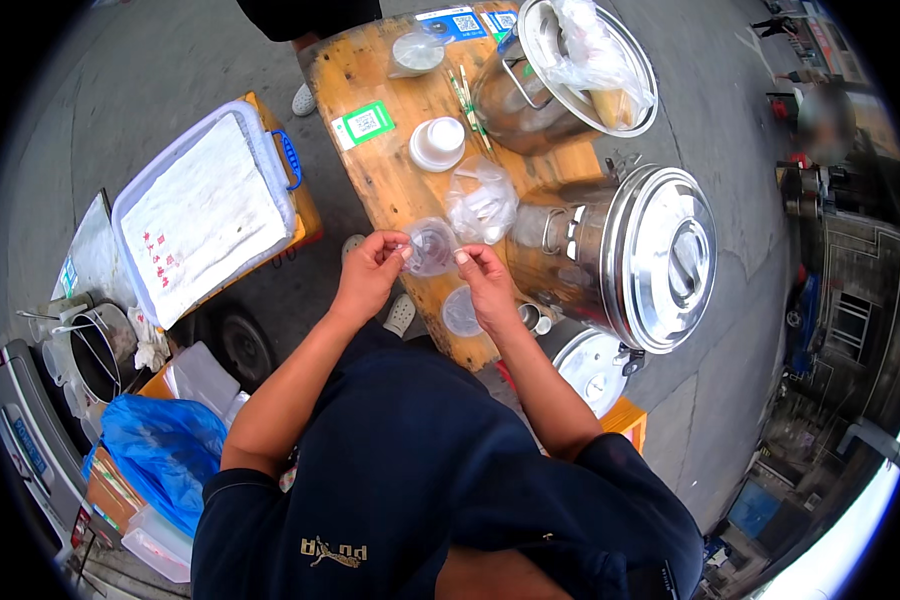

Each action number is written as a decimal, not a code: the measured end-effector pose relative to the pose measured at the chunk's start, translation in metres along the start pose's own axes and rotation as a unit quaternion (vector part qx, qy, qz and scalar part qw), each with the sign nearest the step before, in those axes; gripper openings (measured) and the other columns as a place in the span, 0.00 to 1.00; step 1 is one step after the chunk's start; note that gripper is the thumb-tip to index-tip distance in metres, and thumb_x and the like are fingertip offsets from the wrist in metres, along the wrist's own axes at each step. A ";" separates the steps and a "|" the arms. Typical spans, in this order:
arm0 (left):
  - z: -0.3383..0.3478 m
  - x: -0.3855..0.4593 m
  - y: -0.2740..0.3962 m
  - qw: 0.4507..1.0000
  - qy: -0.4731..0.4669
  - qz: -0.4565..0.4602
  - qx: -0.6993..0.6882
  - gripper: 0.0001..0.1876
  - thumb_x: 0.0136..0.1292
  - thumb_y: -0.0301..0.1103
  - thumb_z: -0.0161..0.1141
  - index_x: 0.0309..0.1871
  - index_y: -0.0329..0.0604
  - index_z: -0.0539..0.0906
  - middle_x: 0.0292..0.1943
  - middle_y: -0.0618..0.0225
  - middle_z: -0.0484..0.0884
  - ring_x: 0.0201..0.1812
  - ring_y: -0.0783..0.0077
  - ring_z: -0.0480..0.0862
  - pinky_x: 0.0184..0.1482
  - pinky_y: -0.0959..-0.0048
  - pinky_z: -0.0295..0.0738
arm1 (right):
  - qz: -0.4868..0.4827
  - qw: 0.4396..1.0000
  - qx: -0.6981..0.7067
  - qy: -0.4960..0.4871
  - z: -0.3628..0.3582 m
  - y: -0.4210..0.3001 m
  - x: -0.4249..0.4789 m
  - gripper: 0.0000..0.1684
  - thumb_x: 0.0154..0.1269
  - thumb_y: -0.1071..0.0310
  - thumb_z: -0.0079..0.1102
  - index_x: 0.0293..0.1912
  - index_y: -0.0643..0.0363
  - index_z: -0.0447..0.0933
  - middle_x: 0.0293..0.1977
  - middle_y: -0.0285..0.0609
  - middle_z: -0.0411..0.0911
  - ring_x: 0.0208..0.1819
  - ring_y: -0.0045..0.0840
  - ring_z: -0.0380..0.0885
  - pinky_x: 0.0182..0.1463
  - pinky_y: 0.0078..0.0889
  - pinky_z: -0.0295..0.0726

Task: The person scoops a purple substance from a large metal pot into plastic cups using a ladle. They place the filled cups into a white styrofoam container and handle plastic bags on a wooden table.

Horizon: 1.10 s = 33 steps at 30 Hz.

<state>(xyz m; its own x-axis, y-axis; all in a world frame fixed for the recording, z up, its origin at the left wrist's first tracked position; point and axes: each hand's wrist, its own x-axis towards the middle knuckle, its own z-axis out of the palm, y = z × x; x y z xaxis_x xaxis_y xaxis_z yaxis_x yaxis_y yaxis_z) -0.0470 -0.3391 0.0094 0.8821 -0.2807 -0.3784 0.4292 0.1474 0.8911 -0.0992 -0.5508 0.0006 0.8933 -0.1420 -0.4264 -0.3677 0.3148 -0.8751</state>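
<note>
My left hand [369, 276] and my right hand [489, 282] pinch opposite sides of a clear round plastic container or lid [430, 249], thumbs on its rim, above the table's near end. Which of the two it is, I cannot tell. Just below it, beside my right hand, lies another translucent round plastic piece [461, 312]. Beyond my right fingers sits a thin plastic bag [481, 196] with white things inside. Stacked white cups or bowls [438, 144] stand farther up the wooden table [379, 176].
Right of my hands stand a lidded steel barrel [664, 259] and a taller steel pot [514, 97]. Wrapped chopsticks [468, 105] and printed code cards [364, 123] lie on the table. A cloth-covered tub [202, 217] is at left. A person's leg shows at the far end.
</note>
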 end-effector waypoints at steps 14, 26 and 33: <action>-0.004 -0.017 -0.012 0.951 -0.003 0.125 0.284 0.15 0.63 0.25 0.68 0.53 0.35 0.83 0.44 0.56 0.86 0.37 0.69 0.85 0.41 0.73 0.81 | -0.279 0.863 -0.392 -0.154 0.045 -0.011 -0.011 0.13 0.70 0.73 0.62 0.53 0.61 0.83 0.49 0.44 0.76 0.48 0.33 0.79 0.53 0.30 0.78; 0.006 -0.017 -0.005 0.940 0.032 0.165 0.297 0.10 0.65 0.23 0.66 0.49 0.36 0.85 0.38 0.58 0.85 0.34 0.67 0.86 0.39 0.71 0.81 | -0.192 0.924 -0.294 -0.152 0.035 0.036 0.016 0.16 0.73 0.77 0.55 0.58 0.61 0.80 0.48 0.46 0.83 0.52 0.33 0.84 0.54 0.31 0.82; 0.022 -0.013 0.027 0.893 -0.134 0.226 0.365 0.10 0.63 0.22 0.63 0.48 0.37 0.84 0.42 0.53 0.84 0.44 0.46 0.85 0.47 0.58 0.80 | -0.010 0.998 -0.063 -0.019 0.014 0.076 0.046 0.10 0.73 0.76 0.55 0.50 0.61 0.82 0.40 0.39 0.86 0.41 0.26 0.85 0.47 0.30 0.82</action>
<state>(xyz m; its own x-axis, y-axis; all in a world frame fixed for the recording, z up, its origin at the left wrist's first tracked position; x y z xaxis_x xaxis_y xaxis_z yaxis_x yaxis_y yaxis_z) -0.0508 -0.3523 0.0443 0.8124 -0.5812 0.0475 -0.2867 -0.3272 0.9004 -0.0827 -0.5204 -0.0827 0.9090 -0.1103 -0.4018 -0.3772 0.1919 -0.9060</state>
